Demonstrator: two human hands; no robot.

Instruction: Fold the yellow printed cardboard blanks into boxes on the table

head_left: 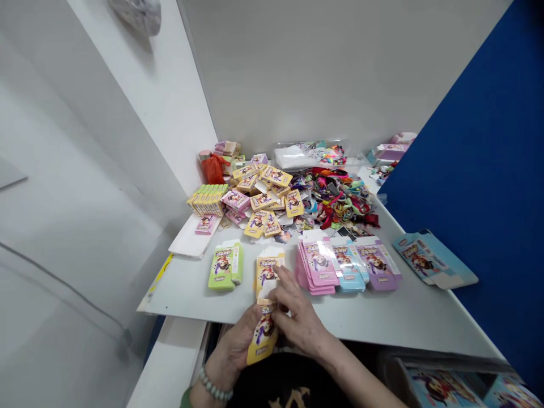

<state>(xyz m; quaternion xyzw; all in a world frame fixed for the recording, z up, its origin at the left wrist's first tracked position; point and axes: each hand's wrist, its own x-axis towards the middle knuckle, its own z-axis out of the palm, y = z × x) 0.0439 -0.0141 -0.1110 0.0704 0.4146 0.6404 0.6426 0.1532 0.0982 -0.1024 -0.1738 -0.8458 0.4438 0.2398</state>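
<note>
My left hand [242, 339] is wrapped round a small yellow cardboard box [262, 340], held tilted at the table's front edge. Against that box's upper end, my right hand [296, 313] is closed, thumb and fingers pressed at the top flaps; just what its fingertips grip is partly hidden. Just beyond my hands lie more flat yellow boxes [267, 271] with white flaps showing. To their left sits a stack of green boxes [221, 269]. On the right are stacks of pink boxes [319, 263], blue boxes [349, 269] and purple boxes [376, 266].
A heap of yellow boxes [272, 198] lies behind, beside a tangled pile of colourful hair bands [335, 198]. A row of filled boxes [208, 198] stands left. A large blue carton [433, 259] leans by the blue partition [476, 187]. Lower right sits an open bin [395, 368].
</note>
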